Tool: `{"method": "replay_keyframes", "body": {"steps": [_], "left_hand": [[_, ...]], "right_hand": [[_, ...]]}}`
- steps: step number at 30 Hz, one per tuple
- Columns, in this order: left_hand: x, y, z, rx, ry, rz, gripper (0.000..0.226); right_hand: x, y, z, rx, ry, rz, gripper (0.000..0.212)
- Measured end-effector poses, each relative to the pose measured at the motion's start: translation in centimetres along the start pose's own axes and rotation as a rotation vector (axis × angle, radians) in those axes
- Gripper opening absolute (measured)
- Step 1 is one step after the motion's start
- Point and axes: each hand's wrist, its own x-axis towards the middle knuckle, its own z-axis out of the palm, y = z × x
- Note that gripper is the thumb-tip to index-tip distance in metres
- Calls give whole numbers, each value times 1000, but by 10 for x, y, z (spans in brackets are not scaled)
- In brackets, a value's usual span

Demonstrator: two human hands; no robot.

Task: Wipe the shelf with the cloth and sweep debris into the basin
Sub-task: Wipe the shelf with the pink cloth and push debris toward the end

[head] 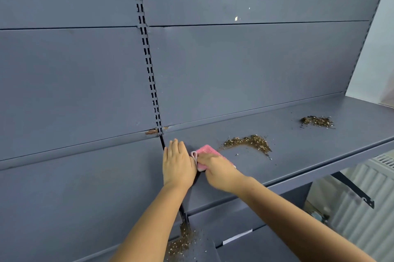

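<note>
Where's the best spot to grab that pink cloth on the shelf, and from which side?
Judging by its pose, take the pink cloth at its far, uncovered edge, from above: it lies flat on the grey metal shelf, the right hand covering its near part.

Both forearms extend forward and converge at the left end of the shelf point(309, 133). Left hand point(178, 162): palm down, fingers straight and together, resting flat on the shelf. Right hand point(217, 171): palm down, immediately right of the left hand, touching it.
</note>
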Motion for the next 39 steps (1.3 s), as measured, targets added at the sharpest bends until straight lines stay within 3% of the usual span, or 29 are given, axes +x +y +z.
{"method": "replay_keyframes", "body": {"steps": [2, 5, 12, 15, 19, 22, 24, 27, 30, 33, 39], "left_hand": [[0, 1, 0, 4, -11, 7, 52], [3, 2, 2, 19, -9, 37, 50], [2, 2, 3, 37, -13, 69, 49], [3, 2, 3, 32, -7, 68, 49], [3, 2, 3, 30, -9, 64, 49], [2, 2, 3, 32, -4, 66, 47], [2, 2, 3, 29, -5, 68, 46], [2, 2, 3, 33, -10, 69, 47], [2, 2, 3, 36, -21, 62, 49], [2, 2, 3, 37, -21, 69, 49], [4, 2, 4, 39, -31, 68, 50]], "right_hand": [[1, 7, 4, -6, -9, 15, 36], [3, 12, -5, 2, -12, 23, 49], [9, 60, -50, 33, 128, 163, 26], [8, 50, -65, -10, 59, 193, 36], [14, 23, -42, 11, 188, 6, 46], [27, 19, -7, -2, 29, -32, 26], [30, 14, 0, -69, -5, -28, 25], [57, 16, -8, -158, -85, 187, 29], [70, 43, -15, -121, -55, 303, 26], [57, 68, -34, -167, 22, 318, 43], [46, 70, -56, -40, 201, 199, 53]]}}
